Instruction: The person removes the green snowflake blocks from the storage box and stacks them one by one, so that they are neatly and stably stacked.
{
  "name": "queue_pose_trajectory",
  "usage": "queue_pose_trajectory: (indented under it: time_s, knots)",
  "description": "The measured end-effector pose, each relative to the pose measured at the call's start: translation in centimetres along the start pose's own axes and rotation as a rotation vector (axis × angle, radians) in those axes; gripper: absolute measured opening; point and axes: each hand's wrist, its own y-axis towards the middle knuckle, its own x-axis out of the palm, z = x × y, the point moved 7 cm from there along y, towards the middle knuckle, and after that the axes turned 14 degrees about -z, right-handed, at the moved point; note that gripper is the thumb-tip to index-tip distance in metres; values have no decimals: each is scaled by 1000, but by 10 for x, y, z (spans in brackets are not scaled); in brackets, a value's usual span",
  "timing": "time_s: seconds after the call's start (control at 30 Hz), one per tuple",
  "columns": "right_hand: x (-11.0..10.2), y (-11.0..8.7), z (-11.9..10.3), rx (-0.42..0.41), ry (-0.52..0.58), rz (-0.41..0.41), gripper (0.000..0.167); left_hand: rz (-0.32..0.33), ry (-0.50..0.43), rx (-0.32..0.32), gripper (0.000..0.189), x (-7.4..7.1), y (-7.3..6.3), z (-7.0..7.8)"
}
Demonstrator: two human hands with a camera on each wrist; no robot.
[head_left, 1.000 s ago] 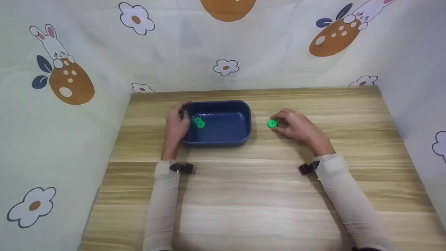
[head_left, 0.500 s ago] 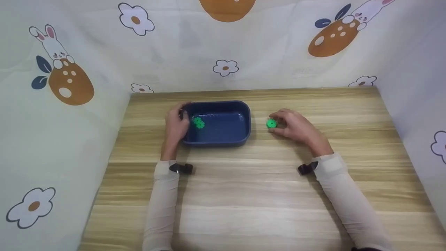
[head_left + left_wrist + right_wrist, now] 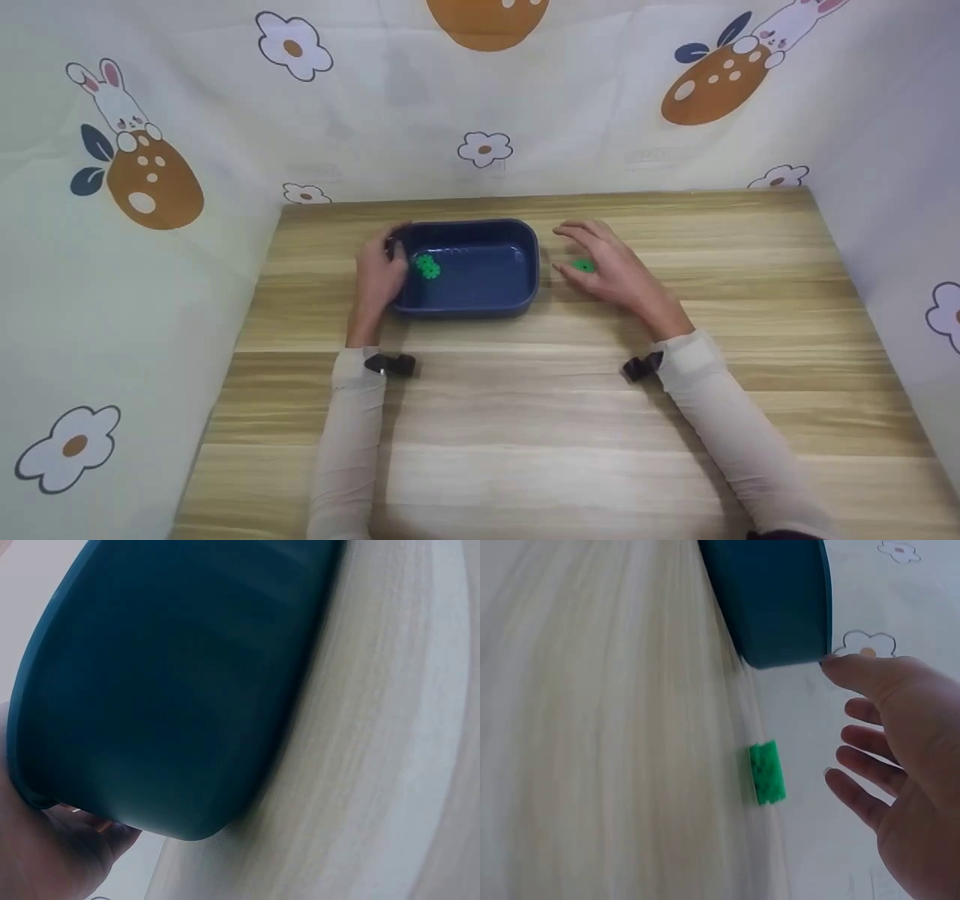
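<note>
A dark blue rectangular plastic basin [image 3: 465, 310] stands on the table, its side wall [image 3: 165, 690] filling much of the left wrist view. My left hand [image 3: 379, 274] grips its left end, thumb over the rim and fingers outside. Green notched discs [image 3: 428, 267] lie inside, toward the left. To the basin's right, a short stack of green notched discs [image 3: 767, 772] rests on the table, partly covered by my right hand [image 3: 616, 271] in the head view. That hand hovers with fingers spread and holds nothing; its thumb appears near the basin's right rim, but contact cannot be told.
The wood-grain table [image 3: 525, 420] runs up to a patterned cloth backdrop [image 3: 390, 120] behind the basin. Cloth walls also stand at the left [image 3: 97, 315] and right [image 3: 892, 187]. A small black camera [image 3: 641, 367] sits on the right wrist.
My right hand has let go of the green disc stack, spread its fingers and moved left toward the basin. The stack stays on the table. My left hand keeps its grip in place.
</note>
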Motion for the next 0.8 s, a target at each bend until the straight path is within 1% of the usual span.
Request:
queue_pose_trajectory:
  time_s: [0.2,0.4,0.53,0.67,0.8]
  knots:
    - [8,15,-25,-70,16,23,49,0,-2,-7,41,0,0,-1]
    - [13,29,-49,-108,20,42,43,-6,-8,-11,41,1,0,-2]
    - [15,39,-62,-116,17,19,43,-7,-1,-16,41,0,0,-1]
    - [20,50,-72,-123,44,-18,44,-5,3,-23,42,0,0,0]
    - [27,61,-82,-147,34,-50,46,0,5,-9,41,0,0,1]
